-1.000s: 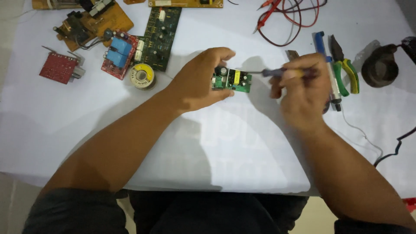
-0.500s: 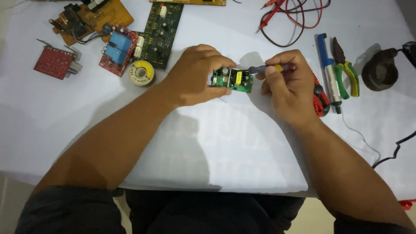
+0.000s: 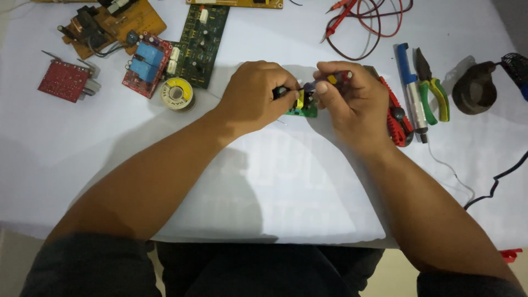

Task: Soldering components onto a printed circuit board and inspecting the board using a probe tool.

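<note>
A small green board (image 3: 304,108) is pinned to the white table (image 3: 264,181) at centre by the left hand (image 3: 257,98), while a tool (image 3: 330,80) is gripped by the right hand (image 3: 352,104); steadier work is judged likely if the board is kept flat. Left to right, five other boards, one solder spool (image 3: 177,93) and two pliers are counted.

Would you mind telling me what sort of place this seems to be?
Most likely an electronics repair bench: bare circuit boards, such as a long dark green one, a spool of solder wire and green-handled pliers lie on a white-covered table.
</note>
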